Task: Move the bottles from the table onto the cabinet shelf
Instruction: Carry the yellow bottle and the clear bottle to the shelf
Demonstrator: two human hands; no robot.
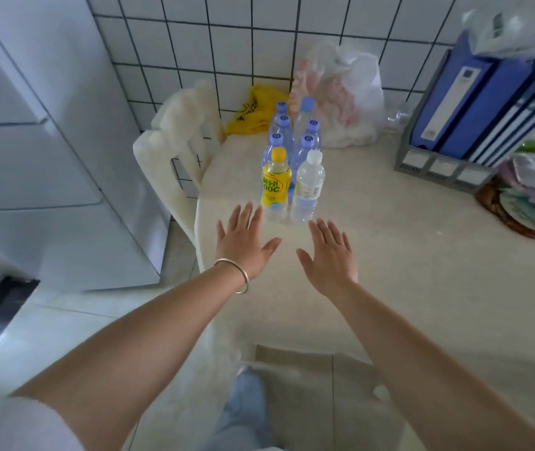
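Several bottles stand in two rows on the round beige table (pixel 422 255). At the front are a yellow drink bottle (pixel 275 180) with a yellow cap and a clear water bottle (pixel 307 187) with a white cap. Behind them stand several clear bottles with blue caps (pixel 305 138). My left hand (pixel 243 242), with a bangle on its wrist, and my right hand (pixel 331 252) are stretched out flat just in front of the two front bottles, fingers straight, holding nothing. No cabinet shelf is in view.
A white plastic chair (pixel 175 148) stands at the table's left edge. A white fridge (pixel 48 141) is at the left. Against the tiled wall lie a yellow bag (pixel 253 112) and a white plastic bag (pixel 341 92). Blue binders in a grey rack (pixel 474 105) and a plate of bagged items (pixel 533 196) are at the right.
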